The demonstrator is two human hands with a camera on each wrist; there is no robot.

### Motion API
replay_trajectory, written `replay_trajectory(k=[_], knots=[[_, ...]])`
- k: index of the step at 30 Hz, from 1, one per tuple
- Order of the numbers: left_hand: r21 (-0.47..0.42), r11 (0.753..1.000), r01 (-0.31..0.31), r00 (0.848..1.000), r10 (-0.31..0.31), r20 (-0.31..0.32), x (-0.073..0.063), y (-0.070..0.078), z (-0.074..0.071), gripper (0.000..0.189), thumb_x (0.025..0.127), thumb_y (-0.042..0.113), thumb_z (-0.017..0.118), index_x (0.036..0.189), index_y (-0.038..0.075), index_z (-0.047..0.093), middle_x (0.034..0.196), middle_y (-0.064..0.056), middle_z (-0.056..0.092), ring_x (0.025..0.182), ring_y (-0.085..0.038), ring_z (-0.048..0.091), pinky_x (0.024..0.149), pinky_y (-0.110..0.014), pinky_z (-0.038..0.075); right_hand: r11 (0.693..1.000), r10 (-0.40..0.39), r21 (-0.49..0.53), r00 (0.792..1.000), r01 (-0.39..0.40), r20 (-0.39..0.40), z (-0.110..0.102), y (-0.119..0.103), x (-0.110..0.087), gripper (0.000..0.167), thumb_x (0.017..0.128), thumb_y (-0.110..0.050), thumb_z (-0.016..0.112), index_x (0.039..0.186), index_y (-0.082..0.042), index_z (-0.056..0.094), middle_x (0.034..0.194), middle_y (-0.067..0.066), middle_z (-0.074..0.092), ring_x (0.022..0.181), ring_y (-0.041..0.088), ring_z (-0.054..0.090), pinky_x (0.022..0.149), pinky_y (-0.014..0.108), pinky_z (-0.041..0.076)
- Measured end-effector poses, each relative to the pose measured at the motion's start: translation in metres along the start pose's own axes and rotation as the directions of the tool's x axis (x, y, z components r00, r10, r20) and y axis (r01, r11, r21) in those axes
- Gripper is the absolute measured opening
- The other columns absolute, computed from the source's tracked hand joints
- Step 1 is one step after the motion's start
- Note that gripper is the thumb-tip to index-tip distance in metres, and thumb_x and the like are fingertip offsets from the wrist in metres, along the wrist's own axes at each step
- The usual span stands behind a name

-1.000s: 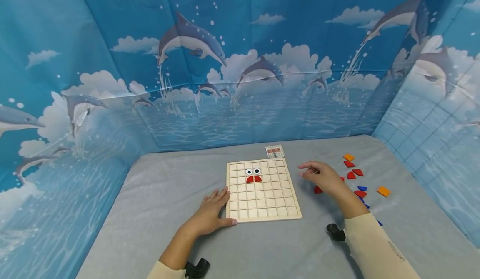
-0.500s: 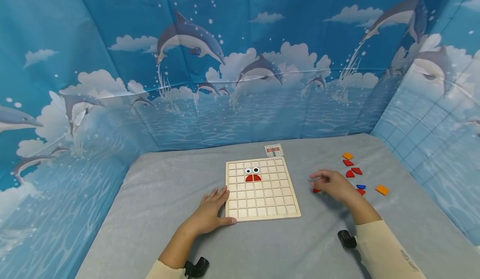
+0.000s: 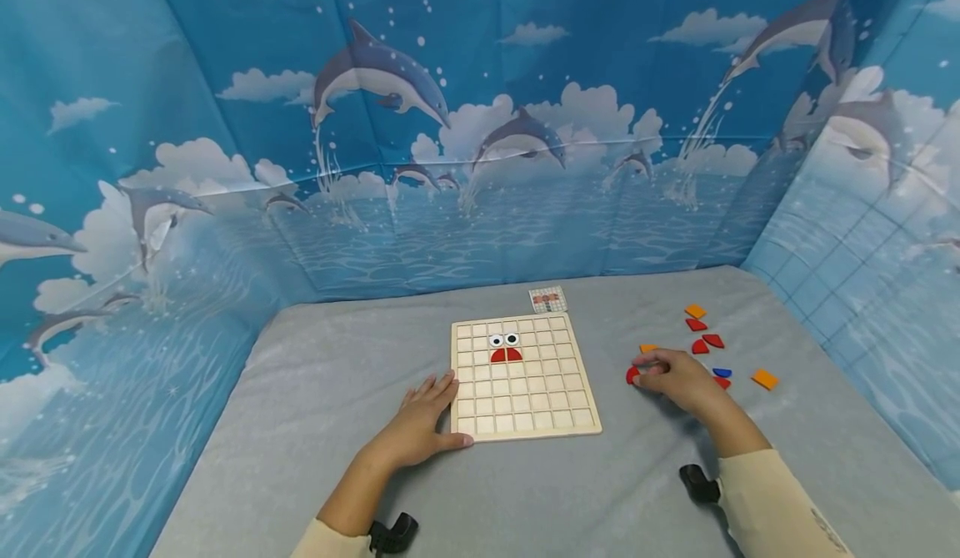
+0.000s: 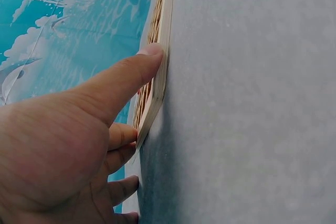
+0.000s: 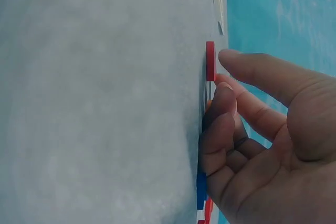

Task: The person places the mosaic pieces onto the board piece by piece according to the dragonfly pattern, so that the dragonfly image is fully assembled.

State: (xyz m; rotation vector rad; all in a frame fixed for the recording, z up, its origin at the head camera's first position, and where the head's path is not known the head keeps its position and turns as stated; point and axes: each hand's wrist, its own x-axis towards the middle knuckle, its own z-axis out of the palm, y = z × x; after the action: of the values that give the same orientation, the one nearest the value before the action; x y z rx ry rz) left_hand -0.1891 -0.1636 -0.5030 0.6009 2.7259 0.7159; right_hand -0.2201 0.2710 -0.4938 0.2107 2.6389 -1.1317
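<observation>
My left hand [image 3: 417, 426] rests at the near left corner of a wooden grid board [image 3: 528, 405]; its thumb lies along the front edge and its straight fingers along the left side. On the board are two round eye pieces [image 3: 504, 340] and two red quarter-circle pieces [image 3: 498, 357] below them. To the right, my right hand [image 3: 678, 381] is over the cloth with thumb and index fingertips at a red curved-edged piece [image 3: 631, 374]. In the right wrist view a small gap shows between the thumb and that red piece [image 5: 210, 61]; the other fingers are curled.
A small pattern card [image 3: 548, 299] lies behind the board. Several loose pieces lie around the right hand, among them an orange square [image 3: 765, 379], a blue piece [image 3: 722, 373] and red ones [image 3: 713, 341]. A dolphin-print curtain [image 3: 480, 208] stands behind the table.
My right hand has moved right and down from beside the board to the red piece, uncovering an orange piece behind it. The left hand stays at the board's corner.
</observation>
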Motion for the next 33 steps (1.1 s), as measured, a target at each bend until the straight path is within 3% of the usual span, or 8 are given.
replay_trajectory(k=[10, 28, 33], knots=[[-0.003, 1.000, 0.011, 1.000, -0.011, -0.005, 0.0020, -0.0018, -0.0004, 0.097, 0.087, 0.055, 0.074, 0.160, 0.008, 0.030, 0.170, -0.005, 0.019, 0.158, -0.038, 0.012, 0.124, -0.065, 0.011, 0.999, -0.030, -0.021, 0.999, 0.030, -0.011, 0.0022, 0.0040, 0.0025, 0.044, 0.093, -0.026, 0.073, 0.129, -0.005, 0.062, 0.095, 0.008, 0.056, 0.088, 0.024, 0.052, 0.067, 0.031, 0.043], [0.003, 1.000, 0.005, 1.000, -0.005, -0.006, 0.0018, -0.0021, 0.0002, 0.098, 0.087, 0.056, 0.074, 0.160, 0.008, 0.030, 0.170, -0.005, 0.020, 0.158, -0.038, 0.012, 0.123, -0.065, 0.012, 0.999, -0.050, -0.020, 0.999, 0.050, -0.015, 0.0033, 0.0096, 0.0039, 0.028, 0.091, -0.022, 0.074, 0.110, -0.005, 0.061, 0.090, 0.006, 0.055, 0.086, 0.023, 0.051, 0.067, 0.031, 0.042], [0.002, 1.000, 0.005, 1.000, -0.005, -0.002, 0.0018, -0.0020, 0.0003, 0.097, 0.087, 0.056, 0.073, 0.160, 0.009, 0.029, 0.170, -0.005, 0.019, 0.158, -0.038, 0.012, 0.124, -0.065, 0.011, 0.999, -0.043, -0.008, 0.999, 0.043, -0.009, 0.0024, 0.0084, 0.0031, 0.028, 0.094, -0.025, 0.072, 0.113, -0.007, 0.064, 0.093, 0.007, 0.056, 0.089, 0.023, 0.052, 0.068, 0.031, 0.044]])
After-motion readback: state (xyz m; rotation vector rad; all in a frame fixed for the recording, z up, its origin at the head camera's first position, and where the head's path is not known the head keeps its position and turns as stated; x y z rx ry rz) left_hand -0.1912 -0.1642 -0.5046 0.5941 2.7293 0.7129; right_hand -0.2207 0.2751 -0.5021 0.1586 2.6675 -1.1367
